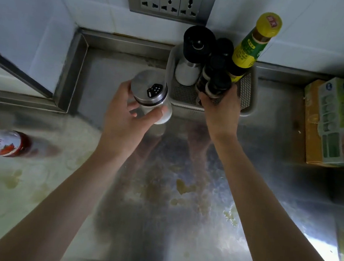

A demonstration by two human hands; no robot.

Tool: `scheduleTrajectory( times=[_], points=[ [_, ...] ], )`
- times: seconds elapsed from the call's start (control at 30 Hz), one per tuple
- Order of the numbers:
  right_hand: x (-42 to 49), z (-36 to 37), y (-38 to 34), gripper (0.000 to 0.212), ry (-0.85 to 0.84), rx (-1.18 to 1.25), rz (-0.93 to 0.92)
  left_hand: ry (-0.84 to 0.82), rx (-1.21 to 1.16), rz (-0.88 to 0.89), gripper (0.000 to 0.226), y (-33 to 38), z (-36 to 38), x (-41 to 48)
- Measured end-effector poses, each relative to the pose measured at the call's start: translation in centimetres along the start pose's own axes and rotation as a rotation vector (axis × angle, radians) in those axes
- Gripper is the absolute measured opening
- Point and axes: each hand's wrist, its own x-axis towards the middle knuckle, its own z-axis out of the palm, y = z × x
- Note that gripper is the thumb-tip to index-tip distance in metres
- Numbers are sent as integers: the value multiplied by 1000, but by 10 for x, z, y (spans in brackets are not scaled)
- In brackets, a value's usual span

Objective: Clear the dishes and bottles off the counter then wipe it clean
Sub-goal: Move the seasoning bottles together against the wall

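Head view, looking down on stained steel desk (160,203). Landmark: grey perforated plastic basket (247,91) at desk's rear edge, below a three-socket wall panel (169,2).

- Left grip (124,115): fingers and thumb curled round a clear glass shaker jar with steel lid and black flip spout (150,88). Jar is just left of the basket's front-left corner, outside it. Cannot tell if its base touches the desk.
- Right grip (221,110): at the basket's front rim, fingers wrapped round a cluster of small black-capped spice jars (214,86). Jars stand inside the basket, middle front.
- Inside the basket, left side: steel-bodied dispenser with tall black top (188,68), upright.
- Inside the basket, right rear: yellow-capped, green-labelled bottle of dark sauce (250,47), touching the jar cluster.
- Well left of the basket, at the frame edge: red-labelled bottle (4,142), blurred.
- Right of the basket, well apart: green and yellow cartons (336,121), side by side.
- In front of the basket: yellowish smears and crumbs (182,187) across the desk.
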Motion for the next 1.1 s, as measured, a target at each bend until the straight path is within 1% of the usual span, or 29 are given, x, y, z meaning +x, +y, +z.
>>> scheduleTrajectory(
  times=[0.1,0.13,0.2,0.3,0.4,0.5,0.57,0.67,0.77,0.87,0.97,1.1],
  points=[
    [-5,-11,5,85,-143,-81,-75,-18,-28,45,49,9,5,11],
    [-8,-15,8,90,-165,-76,-94,-14,-40,63,48,13,8,18],
    [-13,-21,16,92,-177,-32,-91,-9,-68,88,51,15,16,33],
    [-17,-26,23,86,-174,29,-91,-33,-70,118,53,12,32,48],
    [-16,-27,22,75,-158,28,-108,-89,-9,196,51,8,44,57],
    [-10,-23,16,59,-56,17,-104,-110,15,225,57,2,53,68],
    [-3,-18,10,52,-1,-11,-87,-106,32,212,61,-4,59,73],
    [3,-11,6,51,34,-23,-64,-121,104,202,57,-17,65,75],
    [-1,-8,8,47,32,-80,-110,-134,155,246,54,-26,68,74],
    [-6,-5,11,45,39,-124,-137,-132,150,259,57,-25,71,76],
    [-6,-3,11,42,59,-112,-121,-186,154,272,67,-26,71,80],
    [-7,-3,10,43,48,-78,-125,-232,177,282,63,-27,70,82]
  ],
)
